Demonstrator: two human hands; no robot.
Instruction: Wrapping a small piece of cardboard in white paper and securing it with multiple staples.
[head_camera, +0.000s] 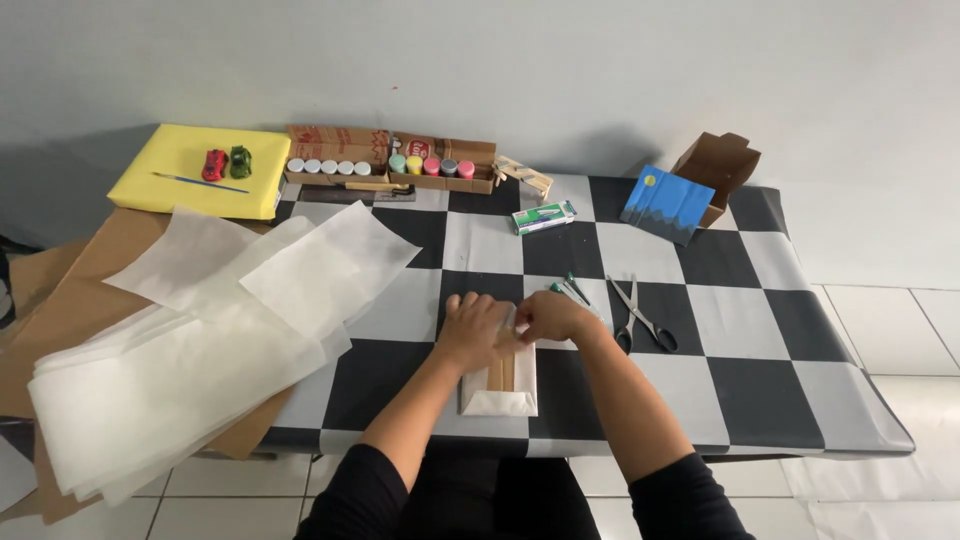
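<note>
You are working on a small parcel half wrapped in white paper, brown card showing down its middle; it is lying near the front edge of the table, about mid-width. Your left hand is pressing flat on its far end, fingers together. Your right hand is pinching the paper fold beside it, fingertips closed on the edge. Scissors are lying just right of that hand, green-handled tools just beyond it. Loose white sheets are spilling over the left edge. Along the back edge, two open cardboard boxes are holding paint pots: white-lidded ones in the left, coloured ones in the right. An open brown carton is sitting at the back right corner; its contents cannot be told.
</note>
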